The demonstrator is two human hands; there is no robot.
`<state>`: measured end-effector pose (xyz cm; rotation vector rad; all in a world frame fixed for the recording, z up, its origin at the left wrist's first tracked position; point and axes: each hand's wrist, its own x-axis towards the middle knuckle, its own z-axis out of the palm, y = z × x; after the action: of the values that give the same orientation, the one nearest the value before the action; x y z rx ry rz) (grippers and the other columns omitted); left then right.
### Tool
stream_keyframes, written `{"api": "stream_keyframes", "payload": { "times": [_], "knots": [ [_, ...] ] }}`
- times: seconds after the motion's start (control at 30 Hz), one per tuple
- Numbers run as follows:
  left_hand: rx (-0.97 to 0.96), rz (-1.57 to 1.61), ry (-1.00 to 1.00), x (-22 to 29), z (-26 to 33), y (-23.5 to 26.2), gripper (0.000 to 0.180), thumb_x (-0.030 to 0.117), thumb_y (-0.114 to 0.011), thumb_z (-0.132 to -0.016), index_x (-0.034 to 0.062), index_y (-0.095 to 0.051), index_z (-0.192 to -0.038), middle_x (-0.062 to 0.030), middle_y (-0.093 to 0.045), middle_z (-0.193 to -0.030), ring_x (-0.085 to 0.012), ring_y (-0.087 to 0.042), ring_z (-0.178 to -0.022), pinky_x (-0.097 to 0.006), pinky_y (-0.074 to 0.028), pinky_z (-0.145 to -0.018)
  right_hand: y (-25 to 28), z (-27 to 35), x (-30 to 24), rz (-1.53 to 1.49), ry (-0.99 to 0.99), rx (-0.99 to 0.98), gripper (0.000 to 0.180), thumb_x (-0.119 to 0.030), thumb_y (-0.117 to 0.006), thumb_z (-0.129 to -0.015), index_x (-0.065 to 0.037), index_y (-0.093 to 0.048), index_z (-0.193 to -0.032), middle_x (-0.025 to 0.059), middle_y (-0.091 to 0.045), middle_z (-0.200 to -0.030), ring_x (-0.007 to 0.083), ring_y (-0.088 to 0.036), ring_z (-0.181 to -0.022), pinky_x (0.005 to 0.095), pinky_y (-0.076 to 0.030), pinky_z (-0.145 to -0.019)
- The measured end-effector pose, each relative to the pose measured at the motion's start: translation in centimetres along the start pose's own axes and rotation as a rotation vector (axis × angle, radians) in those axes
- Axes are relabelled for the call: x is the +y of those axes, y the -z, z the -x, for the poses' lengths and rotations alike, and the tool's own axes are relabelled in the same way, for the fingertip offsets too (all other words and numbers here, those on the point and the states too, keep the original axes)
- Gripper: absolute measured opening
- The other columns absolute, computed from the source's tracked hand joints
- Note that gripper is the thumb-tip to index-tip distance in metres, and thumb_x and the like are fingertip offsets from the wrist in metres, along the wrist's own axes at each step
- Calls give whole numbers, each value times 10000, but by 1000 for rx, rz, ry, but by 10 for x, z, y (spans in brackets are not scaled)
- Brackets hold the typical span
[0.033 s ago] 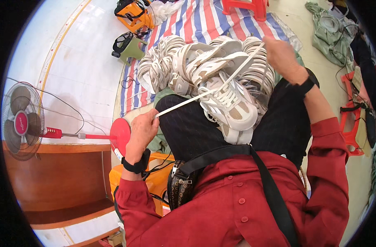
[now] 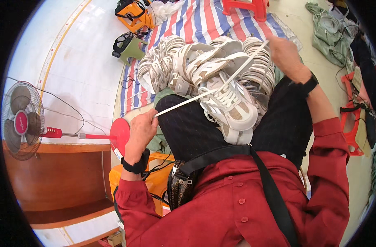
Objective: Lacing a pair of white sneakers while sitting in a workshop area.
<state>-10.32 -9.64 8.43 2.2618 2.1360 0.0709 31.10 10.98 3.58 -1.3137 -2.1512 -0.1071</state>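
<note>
A flat white shoelace runs taut on a slant between my two hands. My left hand pinches its lower end beside my left knee. The upper end is gripped by my right hand, raised past the far right side of the shoe pile. Beneath the lace, a white and beige sneaker rests between my thighs with its toe toward me; laces are threaded across its front. Behind it lies a heap of similar shoe uppers, several nested in rows.
A striped tarp covers the floor ahead, with a red stool at its far edge. On the left are a pedestal fan and a green stool. An orange-red stool lies at the right, near green sacks.
My right hand has shifted slightly right, taking the upper end of the shoelace with it. My left hand has edged slightly left. The shoes stay in place.
</note>
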Motion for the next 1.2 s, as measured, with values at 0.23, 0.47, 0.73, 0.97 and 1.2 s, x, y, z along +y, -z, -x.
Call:
{"api": "stream_keyframes", "payload": {
  "times": [0.23, 0.47, 0.73, 0.97, 1.2],
  "knots": [
    [20, -254, 92, -31, 12, 25, 169, 148, -481, -876, 35, -606, -880, -219, -618, -703, -396, -623, -712, -491, -481, -634, 43, 2, 76, -35, -102, 82, 171, -86, -425, -887, -69, -547, -1005, 241, -601, -740, 433, -596, -728, 505, -458, -633],
    [-5, -505, 361, -73, 22, 46, 277, 182, -442, -896, -1, -632, -809, -251, -638, -766, -433, -625, -755, -502, -490, -671, 77, 23, 147, 16, -240, 221, 187, -110, -406, -911, -77, -549, -1028, 226, -581, -762, 414, -580, -718, 458, -440, -633],
    [24, -506, 504, -136, 40, 41, 248, 156, -476, -839, -11, -652, -790, -253, -644, -811, -426, -628, -797, -503, -495, -697, 105, 42, 200, -76, -443, 257, 228, -120, -375, -927, -91, -570, -1042, 106, -508, -661, 194, -510, -572, 355, -413, -549],
    [82, -485, 563, -178, 55, 40, 216, 111, -473, -802, -18, -645, -786, -261, -640, -843, -436, -617, -814, -504, -490, -709, 122, 49, 205, -174, -581, 301, 245, -114, -392, -943, -92, -598, -1074, 25, -582, -715, 107, -548, -629, 259, -471, -586],
    [40, -378, 738, -203, 61, 40, 232, 97, -454, -802, -29, -648, -815, -292, -627, -853, -456, -606, -831, -512, -479, -727, 133, 36, 77, -766, -385, 276, 260, -141, -445, -957, -76, -595, -1159, 63, -684, -920, 112, -643, -831, 247, -511, -710]
  ]
}}
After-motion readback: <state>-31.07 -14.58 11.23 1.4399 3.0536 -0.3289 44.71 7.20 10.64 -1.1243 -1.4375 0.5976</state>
